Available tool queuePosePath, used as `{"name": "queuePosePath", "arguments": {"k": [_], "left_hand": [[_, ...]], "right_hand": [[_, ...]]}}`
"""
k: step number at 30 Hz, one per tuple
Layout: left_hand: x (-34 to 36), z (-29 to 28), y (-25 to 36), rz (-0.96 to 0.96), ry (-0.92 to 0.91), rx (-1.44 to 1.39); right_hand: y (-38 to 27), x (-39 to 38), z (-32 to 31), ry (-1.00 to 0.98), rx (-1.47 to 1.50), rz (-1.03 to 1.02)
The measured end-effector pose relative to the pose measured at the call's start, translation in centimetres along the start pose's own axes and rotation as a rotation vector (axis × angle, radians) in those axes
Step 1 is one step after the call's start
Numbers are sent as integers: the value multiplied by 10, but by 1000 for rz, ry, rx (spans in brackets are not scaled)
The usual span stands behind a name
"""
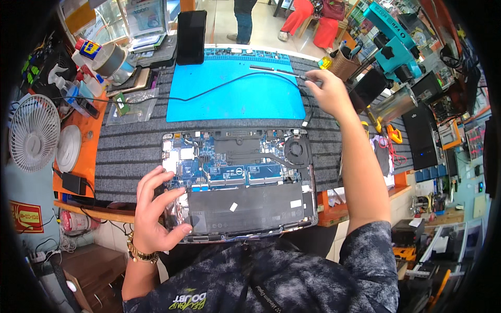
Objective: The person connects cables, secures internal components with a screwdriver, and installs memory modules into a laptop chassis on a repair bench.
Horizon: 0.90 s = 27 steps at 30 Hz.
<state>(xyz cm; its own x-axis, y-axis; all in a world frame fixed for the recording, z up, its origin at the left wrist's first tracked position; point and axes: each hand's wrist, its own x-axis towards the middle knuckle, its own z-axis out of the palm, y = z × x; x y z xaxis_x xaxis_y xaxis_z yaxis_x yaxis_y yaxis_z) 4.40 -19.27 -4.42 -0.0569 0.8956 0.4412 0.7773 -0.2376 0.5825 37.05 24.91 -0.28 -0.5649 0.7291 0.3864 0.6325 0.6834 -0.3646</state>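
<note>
A laptop (237, 208) lies with its bottom cover off, its near edge against my body. Its black battery, blue circuit board and round fan (296, 150) are exposed. My left hand (159, 211), fingers spread, rests at the laptop's left edge, the thumb near the battery's corner. Beyond the laptop, my right hand (327, 91) reaches to the right side of the blue repair mat (229, 104). Its thumb and forefinger close around the end of a slim, pen-like screwdriver (269, 69) lying across the mat. A black cable (209, 94) passes over the mat toward that hand.
A black phone (191, 37) stands at the mat's far left. A white fan (34, 133), bottles and a solder spool (112, 60) are at left. A teal microscope (389, 39), a yellow multimeter (393, 134) and a dark laptop (421, 135) are at right. People are beyond the bench.
</note>
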Motion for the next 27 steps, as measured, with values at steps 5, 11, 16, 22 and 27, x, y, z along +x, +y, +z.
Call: {"name": "queuePosePath", "arguments": {"k": [5,11,16,22,27], "left_hand": [[-1,1,-3,2,32,-31],[0,1,-4,22,52,-35],[0,2,-4,31,75,-52],[2,4,-5,42,128,-93],[26,-6,10,81,237,-128]], "right_hand": [[13,51,40,-92,-249,-73],[12,67,44,-187,-338,-87],[-5,50,28,76,-225,-255],[-63,-8,-9,481,-190,-583],[-103,-55,-27,570,-96,-755]]}}
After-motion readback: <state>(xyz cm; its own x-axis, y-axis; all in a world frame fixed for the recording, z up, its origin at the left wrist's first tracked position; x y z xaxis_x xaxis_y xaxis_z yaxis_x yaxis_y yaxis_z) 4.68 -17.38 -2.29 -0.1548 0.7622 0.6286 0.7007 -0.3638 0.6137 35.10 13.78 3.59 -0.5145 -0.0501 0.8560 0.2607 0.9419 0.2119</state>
